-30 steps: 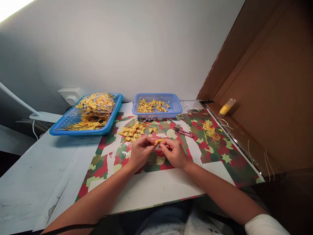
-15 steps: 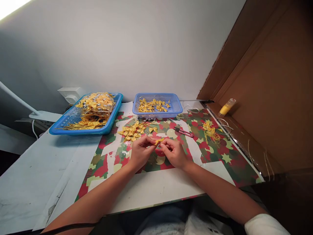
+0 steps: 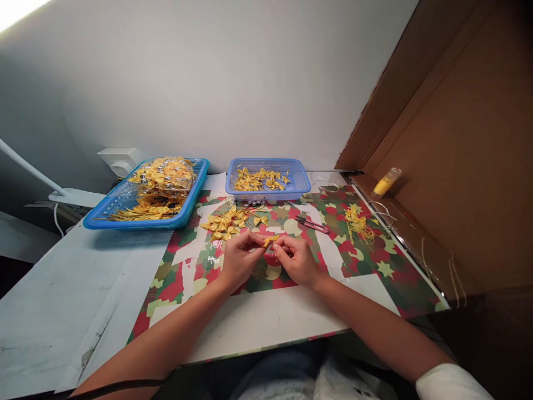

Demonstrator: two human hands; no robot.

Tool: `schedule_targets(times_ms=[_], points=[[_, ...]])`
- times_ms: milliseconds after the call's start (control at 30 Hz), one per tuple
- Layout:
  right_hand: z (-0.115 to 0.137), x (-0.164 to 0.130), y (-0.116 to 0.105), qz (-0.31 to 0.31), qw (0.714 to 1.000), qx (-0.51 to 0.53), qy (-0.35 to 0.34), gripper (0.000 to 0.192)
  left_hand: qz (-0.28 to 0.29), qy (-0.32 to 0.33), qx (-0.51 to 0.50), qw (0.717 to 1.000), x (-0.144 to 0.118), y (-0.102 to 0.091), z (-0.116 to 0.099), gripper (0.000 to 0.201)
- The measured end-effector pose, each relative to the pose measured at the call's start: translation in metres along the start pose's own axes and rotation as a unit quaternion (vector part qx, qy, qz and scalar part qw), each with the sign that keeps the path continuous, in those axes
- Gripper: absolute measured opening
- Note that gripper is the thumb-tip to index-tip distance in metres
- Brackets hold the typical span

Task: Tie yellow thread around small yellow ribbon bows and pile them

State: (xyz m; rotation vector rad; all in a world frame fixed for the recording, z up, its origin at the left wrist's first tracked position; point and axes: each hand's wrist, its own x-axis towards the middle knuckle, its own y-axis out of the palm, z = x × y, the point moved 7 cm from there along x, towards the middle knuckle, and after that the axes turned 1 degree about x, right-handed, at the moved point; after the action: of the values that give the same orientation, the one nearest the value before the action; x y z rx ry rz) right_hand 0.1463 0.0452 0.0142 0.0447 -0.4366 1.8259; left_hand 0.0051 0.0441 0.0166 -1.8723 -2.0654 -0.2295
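Note:
Between my two hands is a small yellow ribbon bow (image 3: 271, 240), pinched from both sides above the patterned sheet. My left hand (image 3: 242, 256) has its thumb and forefinger closed on the bow's left end. At the other end, the fingertips of my right hand (image 3: 296, 260) are pressed together on it. Just beyond my left hand lies a pile of yellow bows (image 3: 227, 222) with thin gold stems. A pair of pink-handled thread snips (image 3: 312, 224) rests beyond my right hand. Several silvery beads (image 3: 250, 203) sit behind the pile.
A blue basket (image 3: 200, 189) at left holds bagged bows and stemmed bows. Another blue basket (image 3: 303, 183) with loose bows stands at the back. Yellow thread scraps (image 3: 358, 226) lie at right, near a yellow thread spool (image 3: 385, 183) by the cardboard wall (image 3: 458, 139).

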Motion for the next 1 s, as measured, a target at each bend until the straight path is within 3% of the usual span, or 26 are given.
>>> schedule_targets(times_ms=[433, 633, 1000], points=[[-0.007, -0.001, 0.004, 0.013, 1.000, -0.003, 0.012, 0.021, 0.002, 0.070, 0.112, 0.991, -0.004, 0.000, -0.012, 0.008], [-0.005, -0.004, 0.005, -0.009, 1.000, -0.025, 0.005, 0.020, -0.003, 0.095, 0.127, 0.987, -0.005, 0.001, -0.016, 0.009], [-0.006, -0.001, 0.005, -0.017, 0.998, -0.061, -0.003, 0.021, 0.003, 0.162, 0.231, 0.959, -0.006, 0.000, -0.021, 0.013]])
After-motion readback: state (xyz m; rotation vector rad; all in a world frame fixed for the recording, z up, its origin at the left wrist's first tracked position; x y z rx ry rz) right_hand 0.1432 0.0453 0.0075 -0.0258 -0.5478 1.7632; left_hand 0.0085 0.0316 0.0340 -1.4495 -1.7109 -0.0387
